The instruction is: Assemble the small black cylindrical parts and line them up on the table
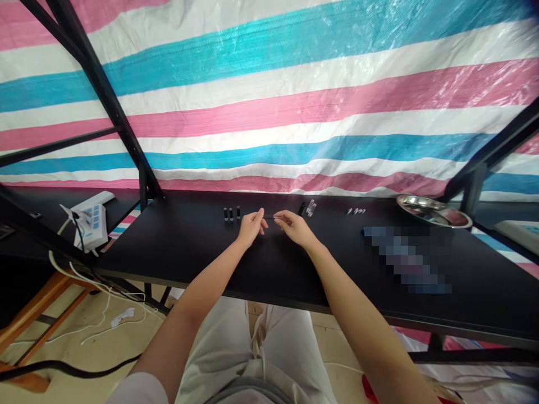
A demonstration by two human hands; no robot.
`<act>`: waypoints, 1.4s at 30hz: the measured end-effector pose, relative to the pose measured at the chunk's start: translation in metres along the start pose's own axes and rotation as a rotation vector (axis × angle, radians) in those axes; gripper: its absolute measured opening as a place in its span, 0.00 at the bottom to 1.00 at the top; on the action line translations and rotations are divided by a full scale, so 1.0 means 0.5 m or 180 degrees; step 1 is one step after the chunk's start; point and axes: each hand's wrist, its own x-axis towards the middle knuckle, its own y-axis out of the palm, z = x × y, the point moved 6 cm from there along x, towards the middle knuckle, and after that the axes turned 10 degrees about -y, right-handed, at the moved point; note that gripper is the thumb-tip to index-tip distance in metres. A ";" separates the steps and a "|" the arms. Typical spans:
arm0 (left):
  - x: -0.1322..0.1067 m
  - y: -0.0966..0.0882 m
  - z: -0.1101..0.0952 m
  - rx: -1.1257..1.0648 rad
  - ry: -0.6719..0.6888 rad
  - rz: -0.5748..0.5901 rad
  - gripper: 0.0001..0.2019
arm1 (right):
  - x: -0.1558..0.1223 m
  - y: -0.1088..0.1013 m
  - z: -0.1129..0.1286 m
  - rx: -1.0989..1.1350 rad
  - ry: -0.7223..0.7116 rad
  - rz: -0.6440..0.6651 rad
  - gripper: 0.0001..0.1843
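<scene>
Over the middle of the black table, my left hand [251,226] and my right hand [293,226] face each other with fingertips pinched. A slim dark tube [269,217] spans the gap, its left end in my left fingers and its lighter right end at my right fingertips. Just left of my hands, several small black tubes with clear lower ends [231,214] stand in a loose group. Beyond my right hand lie clear tubes [311,207] beside a black tube [302,209]. Farther right sit several small shiny pieces [356,211], too small to identify.
An oval metal tray [433,212] rests at the table's back right, behind a pixelated patch [406,261]. Black metal posts [126,132] frame the table [168,241]. A white power strip [93,224] with cables is at left. Striped sheeting [295,112] hangs behind.
</scene>
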 end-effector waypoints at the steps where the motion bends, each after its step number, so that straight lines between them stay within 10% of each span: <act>1: -0.002 0.001 -0.004 0.0074 0.0080 0.0001 0.23 | 0.000 -0.002 0.000 -0.0075 -0.0042 -0.0023 0.17; 10: -0.012 0.005 -0.021 0.0343 0.0538 0.0018 0.16 | 0.002 -0.004 -0.006 -0.0721 -0.0262 0.0207 0.10; 22: -0.013 0.001 -0.021 0.0489 0.0447 -0.0077 0.15 | -0.043 -0.131 -0.086 -0.2193 0.1744 -0.0084 0.12; 42: -0.019 0.016 -0.016 0.0964 0.0485 -0.0074 0.13 | -0.059 -0.149 -0.119 -0.2444 0.2172 -0.0439 0.16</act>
